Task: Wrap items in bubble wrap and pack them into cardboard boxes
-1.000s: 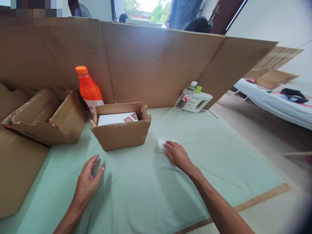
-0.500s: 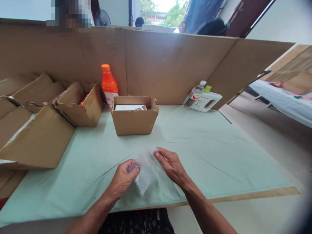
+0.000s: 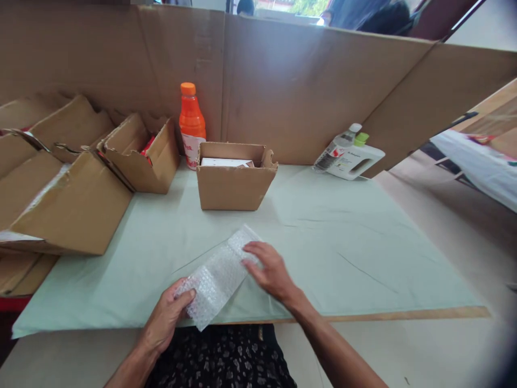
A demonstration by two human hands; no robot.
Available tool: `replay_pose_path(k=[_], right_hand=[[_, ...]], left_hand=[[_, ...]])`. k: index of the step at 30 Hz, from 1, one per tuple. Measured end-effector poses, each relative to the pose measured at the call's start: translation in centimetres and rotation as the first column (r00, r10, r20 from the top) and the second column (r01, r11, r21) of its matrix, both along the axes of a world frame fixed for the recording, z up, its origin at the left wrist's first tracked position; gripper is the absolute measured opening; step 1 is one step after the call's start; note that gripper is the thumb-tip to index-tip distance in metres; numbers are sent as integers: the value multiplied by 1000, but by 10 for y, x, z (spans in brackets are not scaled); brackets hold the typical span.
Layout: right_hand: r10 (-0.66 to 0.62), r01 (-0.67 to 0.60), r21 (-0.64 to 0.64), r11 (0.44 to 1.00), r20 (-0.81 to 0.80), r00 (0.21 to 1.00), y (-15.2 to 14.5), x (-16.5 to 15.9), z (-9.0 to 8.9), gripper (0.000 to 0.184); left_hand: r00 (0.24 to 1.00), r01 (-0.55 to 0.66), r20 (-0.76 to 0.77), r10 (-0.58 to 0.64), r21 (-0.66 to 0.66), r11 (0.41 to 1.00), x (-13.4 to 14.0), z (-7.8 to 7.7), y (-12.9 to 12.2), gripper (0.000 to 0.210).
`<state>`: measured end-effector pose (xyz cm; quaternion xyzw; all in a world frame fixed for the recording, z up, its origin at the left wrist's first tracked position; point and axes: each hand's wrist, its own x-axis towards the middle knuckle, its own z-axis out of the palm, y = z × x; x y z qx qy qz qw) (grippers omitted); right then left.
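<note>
A strip-shaped bubble wrap pouch (image 3: 220, 269) lies slanted over the front of the table, clear and flattened out. My left hand (image 3: 167, 310) pinches its lower left end, thumb on top and fingers hidden beneath. At the upper right end, my right hand (image 3: 266, 267) rests with fingers stretched out and the thumb apart, touching the edge of the wrap. Beyond them stands a small cardboard box (image 3: 234, 188) with a white item (image 3: 226, 162) inside.
Several open cardboard boxes (image 3: 72, 210) crowd the left side. An orange bottle (image 3: 191, 126) stands behind the small box. At the back right are a clear bottle (image 3: 337, 148) and a white jug (image 3: 359, 161). A tall cardboard panel (image 3: 302, 91) borders the pale green tablecloth (image 3: 343, 231).
The bubble wrap went from bunched between both hands to spread out lengthwise. My left hand moved left and down, and my right hand loosened its pinch. The view tilted downward.
</note>
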<state>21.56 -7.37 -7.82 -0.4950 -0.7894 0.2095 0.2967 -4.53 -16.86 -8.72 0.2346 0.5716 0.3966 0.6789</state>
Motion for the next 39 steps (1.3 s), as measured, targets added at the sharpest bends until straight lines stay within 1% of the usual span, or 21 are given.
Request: replay_pose_path(k=[1,2,4,5,7,10,12,14,16,18,20,22,24,26,28,30,32,34,35,36,39], right_hand=[[24,-27,27,999,115,993,-3,-9,-5,36],[2,-12,45,999,218,976,-2,-14,-10,38],[-111,96,63,993,332,937,8,-10,-20,29],[-163,150,64,987,344,925,16,-1,-22,23],[-227,216,71,974,326,918,34,21,-19,24],[-264,242,108,964,281,923,58,42,0,31],[-214,191,114,975,252,944,76,35,12,32],[-130,107,105,989,240,962,94,16,18,29],[-85,61,105,993,241,967,109,-2,18,29],[-94,67,120,991,242,966,113,-11,15,33],[-97,67,130,989,240,966,100,-9,10,33],[-48,13,139,990,246,968,73,-5,5,31],[95,-140,133,981,296,950,43,-7,-3,32],[287,-347,90,934,389,875,23,-20,-12,39],[381,-449,34,893,472,795,24,-34,-20,48],[334,-403,22,915,520,786,42,-41,-22,49],[201,-271,57,961,532,823,59,-35,-18,45],[124,-194,92,977,498,858,59,-20,-8,44],[143,-208,92,974,467,873,49,-12,-2,48],[200,-257,75,964,432,879,33,-4,5,53],[452,-467,-30,884,312,836,-32,4,17,66]], left_hand=[[1000,1,-19,-1,18,1000,-2,0,-2,52],[999,2,-44,0,36,999,-5,0,-3,50],[995,2,-99,3,56,998,-12,-1,-6,47],[993,8,-117,-1,57,998,-16,-1,-9,46],[992,42,-119,-36,48,998,-21,-2,-16,45],[988,145,-65,-143,41,989,-20,0,-29,45],[974,224,-39,-222,59,973,-14,5,-36,47],[957,291,-13,-291,97,952,-7,12,-39,52],[942,329,17,-334,143,934,0,16,-41,57],[928,350,67,-366,178,920,5,16,-41,62],[913,363,120,-389,193,911,8,12,-42,64],[903,374,151,-403,186,909,9,6,-43,62],[903,389,135,-409,150,909,10,1,-46,58],[899,415,98,-426,113,903,11,-4,-48,52],[896,436,53,-442,87,896,10,-6,-51,45],[898,435,40,-439,71,897,8,-7,-55,41],[911,402,77,-405,51,914,6,-6,-58,40],[922,355,150,-356,36,934,6,-3,-60,40],[927,326,188,-325,29,945,7,-1,-59,39],[931,292,222,-288,18,956,8,2,-58,39],[939,203,290,-185,-35,978,12,16,-49,39]])
